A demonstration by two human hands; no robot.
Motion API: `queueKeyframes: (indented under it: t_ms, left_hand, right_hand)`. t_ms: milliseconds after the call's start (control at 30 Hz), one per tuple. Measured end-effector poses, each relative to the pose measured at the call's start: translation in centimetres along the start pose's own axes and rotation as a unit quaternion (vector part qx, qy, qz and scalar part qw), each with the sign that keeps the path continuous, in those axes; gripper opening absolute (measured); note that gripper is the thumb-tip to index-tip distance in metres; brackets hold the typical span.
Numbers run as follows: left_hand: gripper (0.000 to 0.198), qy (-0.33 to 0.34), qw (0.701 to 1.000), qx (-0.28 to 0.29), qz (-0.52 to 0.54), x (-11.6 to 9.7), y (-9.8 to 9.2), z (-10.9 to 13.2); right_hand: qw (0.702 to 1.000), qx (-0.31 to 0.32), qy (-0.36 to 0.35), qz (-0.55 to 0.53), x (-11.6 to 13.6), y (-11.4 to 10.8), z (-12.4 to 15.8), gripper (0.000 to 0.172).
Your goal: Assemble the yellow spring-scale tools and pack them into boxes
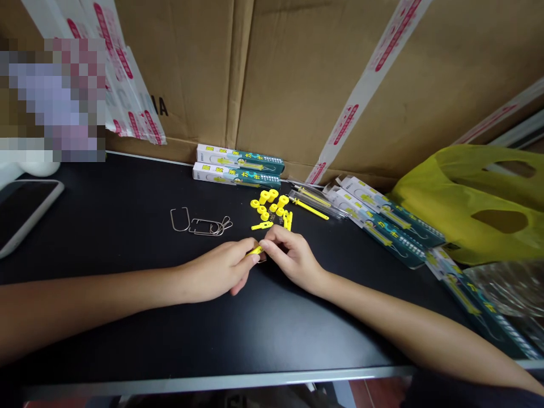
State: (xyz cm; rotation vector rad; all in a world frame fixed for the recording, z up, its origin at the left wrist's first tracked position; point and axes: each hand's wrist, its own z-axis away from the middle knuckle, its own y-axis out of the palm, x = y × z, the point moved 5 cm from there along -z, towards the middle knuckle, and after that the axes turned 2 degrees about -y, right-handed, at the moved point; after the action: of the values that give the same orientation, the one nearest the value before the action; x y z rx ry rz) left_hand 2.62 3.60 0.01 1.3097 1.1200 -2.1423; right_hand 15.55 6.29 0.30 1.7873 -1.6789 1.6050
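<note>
Left hand and right hand pinch a yellow piece by its ends; light, stiff, likely slippery. Spare parts lie at twelve o'clock.

- The yellow piece is mostly covered by the fingertips of the left hand and right hand pinching it; I can't tell its shape.
- A pixelated patch blots out the upper left.
- The phone runs off the left edge, the yellow bag off the right.
- Print on the boxes is too small for me to read.
</note>
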Motion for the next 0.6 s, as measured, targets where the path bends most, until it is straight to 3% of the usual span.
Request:
queueKeyframes:
  t_ms: [233,500,600]
  left_hand:
    - [0.026,0.006,0.999,-0.026,-0.044,0.3,-0.7,-0.2]
    - [0.024,0.006,0.997,-0.009,-0.080,0.4,-1.0,-0.1]
    - [0.025,-0.002,0.997,0.009,-0.073,0.2,-1.0,-0.1]
  right_hand:
    - [0.999,0.035,0.008,-0.005,-0.2,-0.4,-0.3,0.024]
    - [0.987,0.144,0.035,-0.058,-0.9,-1.1,-0.8,0.030]
    - [0.983,0.129,0.068,-0.109,-1.3,-1.0,-0.6,0.032]
